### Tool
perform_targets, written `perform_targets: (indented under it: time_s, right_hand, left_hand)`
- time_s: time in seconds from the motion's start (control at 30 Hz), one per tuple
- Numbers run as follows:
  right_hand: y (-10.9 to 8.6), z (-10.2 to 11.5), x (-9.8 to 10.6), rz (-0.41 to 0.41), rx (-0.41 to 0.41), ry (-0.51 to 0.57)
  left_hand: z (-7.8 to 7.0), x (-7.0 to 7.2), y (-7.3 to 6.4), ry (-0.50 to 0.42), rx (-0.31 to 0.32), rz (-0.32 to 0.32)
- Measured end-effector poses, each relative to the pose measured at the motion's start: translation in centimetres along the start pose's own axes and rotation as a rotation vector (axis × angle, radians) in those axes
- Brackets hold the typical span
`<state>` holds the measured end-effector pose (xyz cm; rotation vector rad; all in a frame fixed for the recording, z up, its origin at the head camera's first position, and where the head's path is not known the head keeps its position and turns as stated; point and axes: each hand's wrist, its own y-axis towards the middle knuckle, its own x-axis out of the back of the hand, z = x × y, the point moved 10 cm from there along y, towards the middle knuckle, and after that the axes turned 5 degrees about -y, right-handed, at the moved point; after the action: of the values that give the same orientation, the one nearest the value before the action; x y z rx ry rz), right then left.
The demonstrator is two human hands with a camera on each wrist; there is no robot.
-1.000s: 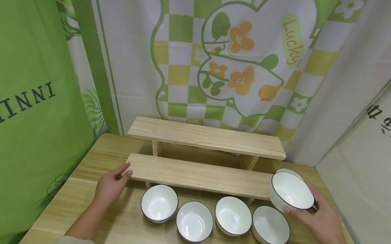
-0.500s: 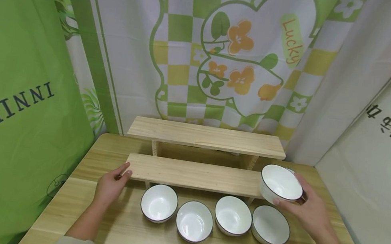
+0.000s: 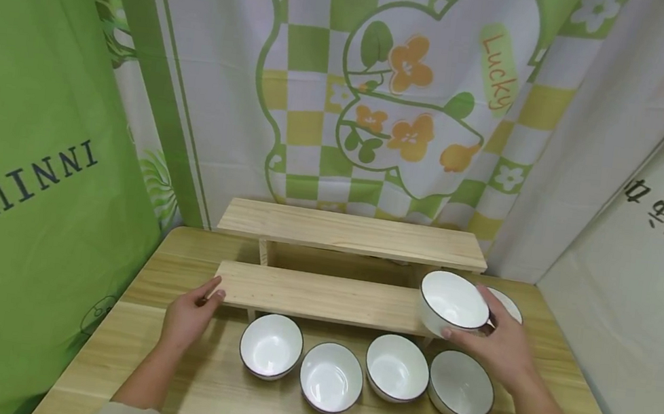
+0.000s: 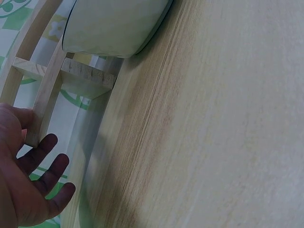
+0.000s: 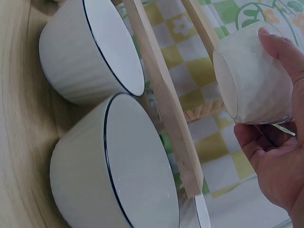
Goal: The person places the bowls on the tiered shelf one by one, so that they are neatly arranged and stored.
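Observation:
My right hand holds a white bowl with a dark rim, thumb on the near side and fingers at the far right. The bowl is tilted toward me and overlaps the right end of the lower board of a two-tier wooden shelf. In the right wrist view this bowl shows its faceted outside and base above the lower board. My left hand pinches the left end of that board between thumb and index finger. Its other fingers stand spread below the board in the left wrist view.
Several similar bowls stand upright in a row on the wooden table, before the shelf. Another bowl is partly hidden behind my right hand. The upper board rises behind, with a patterned curtain beyond.
My right hand has carried the bowl leftward over the right end of the lower board, uncovering more of the bowl behind. The left hand stays at the board's left end.

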<state>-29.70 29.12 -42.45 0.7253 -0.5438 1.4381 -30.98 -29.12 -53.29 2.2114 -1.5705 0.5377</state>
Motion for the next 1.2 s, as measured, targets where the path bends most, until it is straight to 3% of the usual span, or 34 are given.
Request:
perform_targets:
  time_s: [0.5,0.73,1.2]
  right_hand:
    - [1.6,2.7,-2.1,0.066,0.004,0.061]
    - [2.3,3.9,-2.7,0.045,0.063,0.13]
    - [3.9,6.2,-3.8,0.074,0.062,0.131]
  left_hand:
    - [-0.1,0.0,-0.3,0.0,0.005,0.003]
    - [-0.3,-0.1,-0.3,-0.005,-0.004,0.018]
    - [-0.1,-0.1,-0.2,-0.016,0.01,0.02]
